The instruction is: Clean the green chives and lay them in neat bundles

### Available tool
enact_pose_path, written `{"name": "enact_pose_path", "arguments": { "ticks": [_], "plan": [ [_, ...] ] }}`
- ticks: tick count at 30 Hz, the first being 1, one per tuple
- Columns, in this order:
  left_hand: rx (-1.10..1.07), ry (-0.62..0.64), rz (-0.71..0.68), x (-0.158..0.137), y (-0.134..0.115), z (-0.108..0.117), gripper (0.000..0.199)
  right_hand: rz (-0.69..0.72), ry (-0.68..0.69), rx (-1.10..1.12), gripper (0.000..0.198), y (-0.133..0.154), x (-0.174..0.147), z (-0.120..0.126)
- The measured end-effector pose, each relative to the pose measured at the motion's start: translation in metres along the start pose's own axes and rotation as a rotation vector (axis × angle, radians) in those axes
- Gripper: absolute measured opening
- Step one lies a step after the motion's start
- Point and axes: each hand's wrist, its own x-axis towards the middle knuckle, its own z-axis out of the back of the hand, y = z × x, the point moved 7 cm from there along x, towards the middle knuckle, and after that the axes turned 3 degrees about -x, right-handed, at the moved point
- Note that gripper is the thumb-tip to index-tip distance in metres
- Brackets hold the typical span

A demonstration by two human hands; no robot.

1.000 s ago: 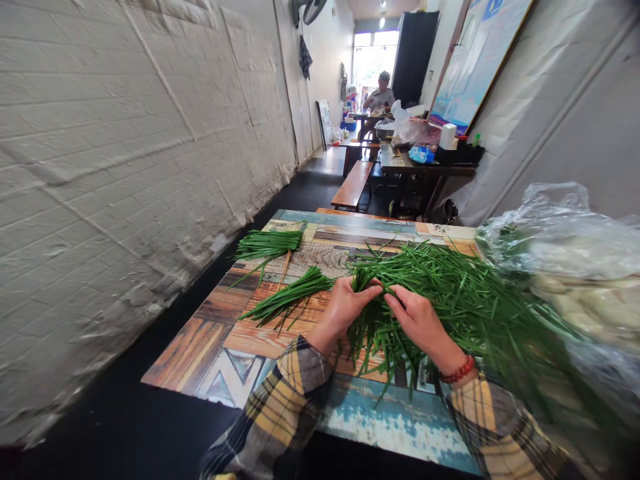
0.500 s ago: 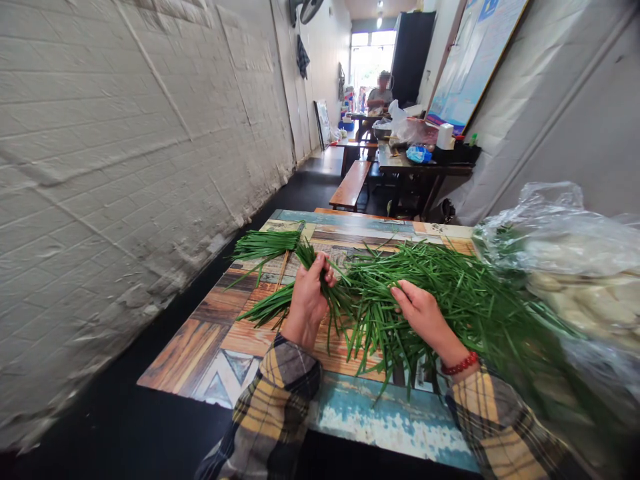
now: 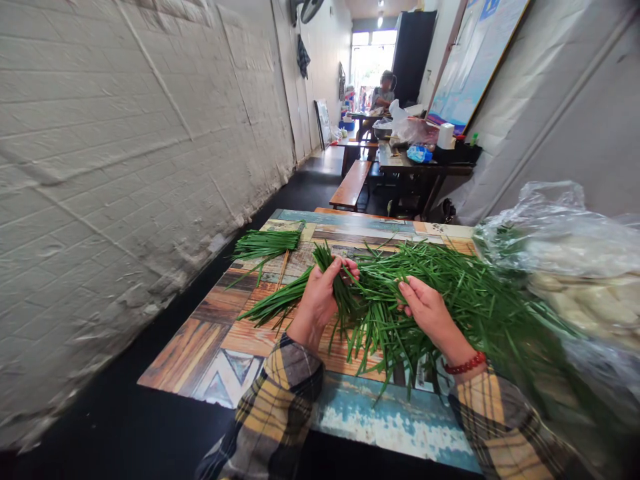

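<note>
Green, slender blades (image 3: 343, 297) fill the left grip (image 3: 321, 293) while the right grip (image 3: 427, 310) pinches more.

On my screen I see what looks like a small eatery: patterned tabletop (image 3: 200, 347), wooden bench (image 3: 351, 183), second tabletop (image 3: 397, 160) beyond, wall poster (image 3: 465, 67), bright entrance (image 3: 371, 57).

Left forearm (image 3: 280, 397) in plaid sleeve, angled up and inward from the lower edge; left hand (image 3: 323, 290) in a curled grip, thumb uppermost, fingers bent round opposite it. Right forearm (image 3: 500, 413), same plaid, slants in from lower right past a bare wrist stretch (image 3: 459, 350); right hand (image 3: 425, 307) turned inward, thumb and forefinger drawn together in a pinch. Hands near each other, not touching, left slightly farther forward.
</note>
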Motion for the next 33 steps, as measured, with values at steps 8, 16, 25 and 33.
{"name": "enact_pose_path", "arguments": {
  "ticks": [8, 16, 25, 33],
  "plan": [
    [0.364, 0.073, 0.058, -0.007, 0.019, -0.014, 0.029, 0.228, -0.022, -0.364, 0.031, 0.021, -0.006, -0.011],
    [0.424, 0.097, 0.028, -0.009, 0.030, -0.022, 0.021, 0.321, 0.083, -0.541, 0.032, 0.028, -0.014, -0.029],
    [0.077, -0.122, -0.093, 0.003, -0.006, 0.011, 0.030, 0.215, 0.004, -0.395, 0.031, 0.007, -0.002, -0.008],
    [-0.081, -0.107, -0.051, 0.004, -0.011, 0.012, 0.025, -0.088, -0.029, 0.154, 0.031, -0.011, 0.005, 0.005]
  ]
}}
